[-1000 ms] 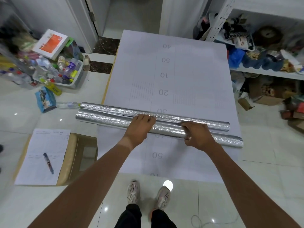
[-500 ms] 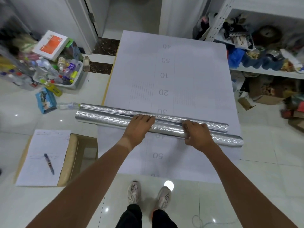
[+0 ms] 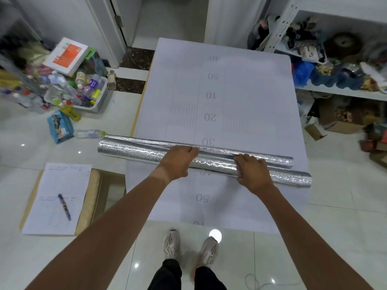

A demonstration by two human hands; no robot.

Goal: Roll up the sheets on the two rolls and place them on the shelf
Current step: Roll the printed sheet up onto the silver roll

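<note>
Two silver foil rolls lie side by side across the table, which is covered by a white sheet printed with numbers (image 3: pixel 247 84). The near roll (image 3: pixel 129 150) is longer and sticks out past the table's left edge. The far roll (image 3: pixel 261 156) touches it along its length. My left hand (image 3: pixel 178 162) lies over the rolls near the middle, fingers curled over the top of the near roll and reaching the far one. My right hand (image 3: pixel 251 174) grips the near roll further right, thumb on the near side. The white shelf (image 3: pixel 339 92) stands to the right, crowded with items.
A bin of bottles (image 3: pixel 92 95) and a white-orange box (image 3: pixel 67 56) sit on the floor at the left. A paper with a pen (image 3: pixel 63 206) lies on a low wooden stand. Cardboard boxes (image 3: pixel 339 122) fill the space under the shelf. My feet (image 3: pixel 188 245) stand at the table's near edge.
</note>
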